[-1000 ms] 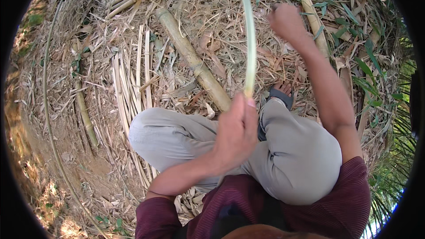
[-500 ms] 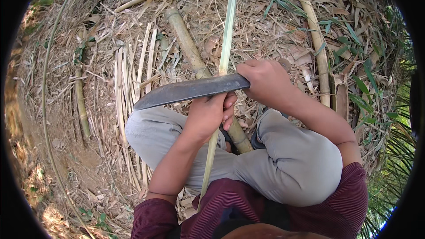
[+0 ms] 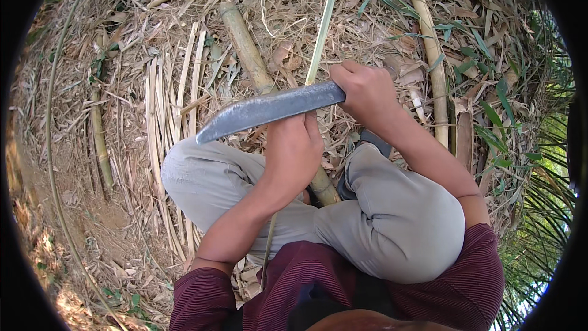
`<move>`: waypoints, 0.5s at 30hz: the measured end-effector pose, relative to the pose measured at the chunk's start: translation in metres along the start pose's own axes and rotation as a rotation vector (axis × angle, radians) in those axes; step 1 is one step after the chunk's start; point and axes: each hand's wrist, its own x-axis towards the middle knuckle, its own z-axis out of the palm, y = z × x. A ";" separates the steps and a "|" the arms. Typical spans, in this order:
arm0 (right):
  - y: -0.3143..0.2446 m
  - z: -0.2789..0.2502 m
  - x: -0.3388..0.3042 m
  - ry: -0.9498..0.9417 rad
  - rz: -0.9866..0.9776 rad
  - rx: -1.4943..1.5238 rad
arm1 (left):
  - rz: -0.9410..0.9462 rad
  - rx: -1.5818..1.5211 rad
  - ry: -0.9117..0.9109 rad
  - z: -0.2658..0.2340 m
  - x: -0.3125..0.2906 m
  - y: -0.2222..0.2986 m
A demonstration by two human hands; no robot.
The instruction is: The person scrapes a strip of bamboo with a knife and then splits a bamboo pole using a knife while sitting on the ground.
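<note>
The right hand (image 3: 367,92) grips a knife (image 3: 269,110), which covers part of the long strip (image 3: 323,27). The left hand (image 3: 291,153), just below, is closed around this strip. A pole (image 3: 245,46) lies beneath; thin sticks (image 3: 197,70) lie leftward.

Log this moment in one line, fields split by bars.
right hand: grips large knife | left hand: holds pale strip | knife: crosses over strip | bamboo pole: on ground
</note>
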 end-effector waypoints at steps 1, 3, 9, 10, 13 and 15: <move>0.002 0.001 0.002 0.018 0.000 -0.014 | 0.001 -0.007 0.000 0.001 0.003 0.000; 0.010 0.002 0.002 0.048 0.013 -0.044 | 0.003 -0.026 -0.015 0.003 0.007 0.004; 0.176 -0.004 -0.017 0.005 0.716 -0.250 | -0.257 -0.387 -0.274 -0.004 -0.031 0.019; 0.172 -0.008 -0.014 0.066 0.750 -0.168 | -0.259 -0.417 -0.278 -0.010 -0.020 0.016; 0.129 -0.017 -0.024 0.156 0.773 0.099 | -0.435 -0.605 -0.283 -0.012 -0.009 0.009; 0.100 -0.022 -0.016 0.174 0.758 0.242 | -0.587 -0.870 -0.321 -0.013 0.000 0.005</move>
